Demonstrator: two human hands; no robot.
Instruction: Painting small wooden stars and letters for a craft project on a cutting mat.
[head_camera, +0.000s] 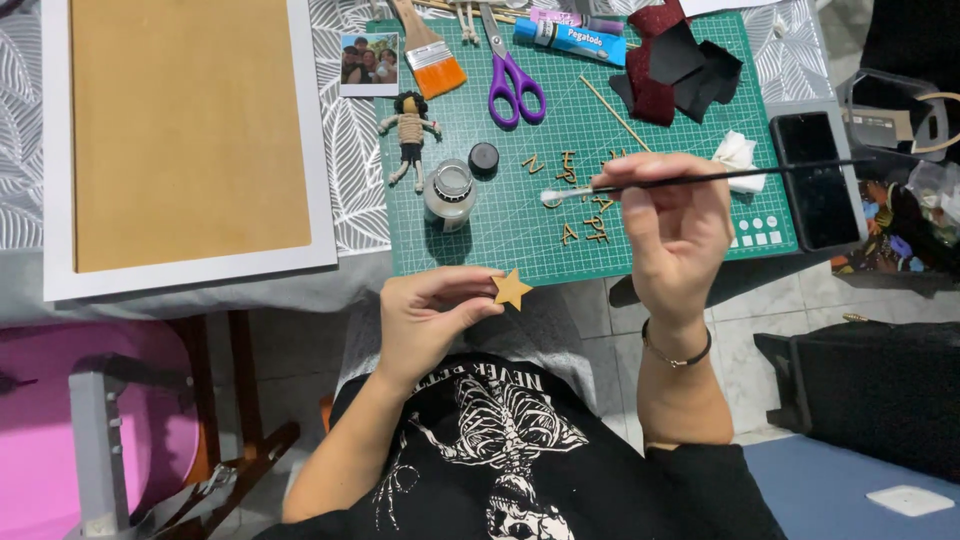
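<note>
My left hand (428, 318) pinches a small wooden star (511, 289) just below the near edge of the green cutting mat (500, 225). My right hand (678, 232) grips a thin black-handled brush (700, 179), held level, with its pale tip (551, 196) pointing left over the mat. Beneath the brush lie several small wooden letters (583, 205). An open glass jar (449, 192) stands left of the brush tip, with its black cap (484, 157) beside it.
On the mat are purple scissors (512, 75), a glue stick (570, 38), a wide paintbrush (430, 50), black and dark red fabric scraps (675, 65) and a phone (817, 180). A string doll (410, 135), a photo (368, 62) and a white-framed brown board (185, 135) lie left.
</note>
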